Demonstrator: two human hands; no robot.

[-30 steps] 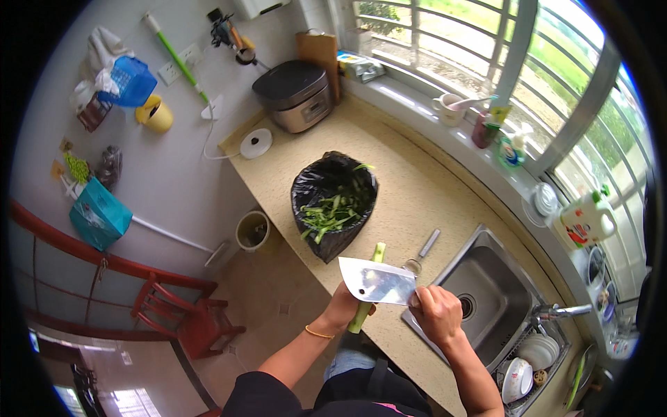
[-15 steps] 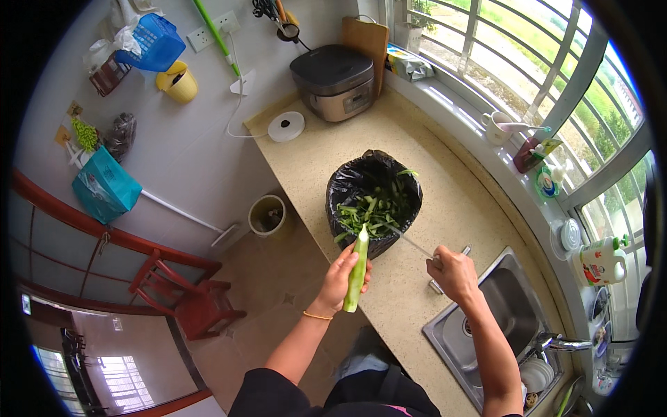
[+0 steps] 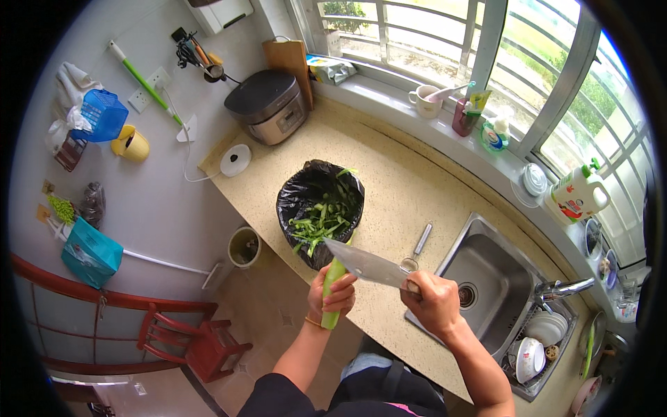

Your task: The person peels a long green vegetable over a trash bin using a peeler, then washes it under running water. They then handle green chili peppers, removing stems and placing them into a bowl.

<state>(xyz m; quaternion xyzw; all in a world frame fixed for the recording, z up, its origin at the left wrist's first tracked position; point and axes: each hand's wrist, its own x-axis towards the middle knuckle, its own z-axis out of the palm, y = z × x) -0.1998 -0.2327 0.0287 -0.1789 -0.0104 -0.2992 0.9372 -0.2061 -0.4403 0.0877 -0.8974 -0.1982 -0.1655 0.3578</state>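
Note:
My left hand (image 3: 335, 290) is closed around a long, peeled pale-green vegetable (image 3: 331, 318), held tilted upward at the counter's front edge. In my right hand (image 3: 434, 302) is the handle of a kitchen knife (image 3: 368, 265) with a broad metal blade. The blade points left, its tip over the bin, and crosses the vegetable's upper end; whether it cuts into it, I cannot tell. Just beyond stands a bin lined with a black bag (image 3: 286, 201), holding many green peelings (image 3: 326, 217). A metal-handled peeler (image 3: 422, 238) lies on the counter, partly behind the knife.
To the right is a steel sink (image 3: 479, 260) with a tap (image 3: 566, 288) and a rack of bowls (image 3: 531, 358). A rice cooker (image 3: 267, 108) stands at the back. Bottles and a mug (image 3: 425, 102) line the windowsill. A red chair (image 3: 198, 351) and a bucket (image 3: 244, 247) stand on the floor.
The view has turned, so the surroundings sit further left. The knife has come leftward to the vegetable's upper end, its blade now seen broadside. The peeler has come into clearer sight.

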